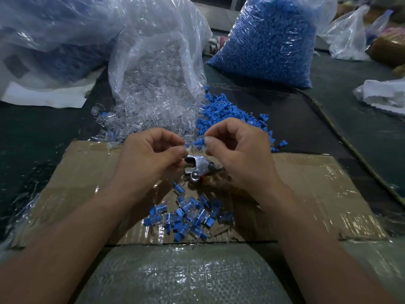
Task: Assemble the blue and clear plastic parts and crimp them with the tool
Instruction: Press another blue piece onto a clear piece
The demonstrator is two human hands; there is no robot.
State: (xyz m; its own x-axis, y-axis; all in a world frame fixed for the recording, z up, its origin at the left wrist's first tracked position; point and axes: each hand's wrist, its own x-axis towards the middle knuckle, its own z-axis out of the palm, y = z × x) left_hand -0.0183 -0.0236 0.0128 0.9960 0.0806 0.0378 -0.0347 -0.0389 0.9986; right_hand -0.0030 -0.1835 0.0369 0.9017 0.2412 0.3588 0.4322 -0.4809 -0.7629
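Note:
My left hand (153, 154) pinches a small clear plastic part (188, 144) between thumb and fingers. Facing it, my right hand (238, 150) pinches a blue plastic part (199, 141), its tip pointing at the clear part. Both hands hover above the cardboard sheet (306, 194). A metal crimping tool (200, 167) lies on the cardboard just under the hands, its handles hidden behind my right hand. A pile of assembled blue-and-clear pieces (188, 216) lies on the cardboard nearer to me.
Loose clear parts (140, 119) spill from an open clear bag (157, 58). Loose blue parts (221, 113) lie beside them. A full bag of blue parts (269, 40) stands at the back right. More plastic bags (50, 34) sit at the back left. A woven sack (186, 275) lies at the near edge.

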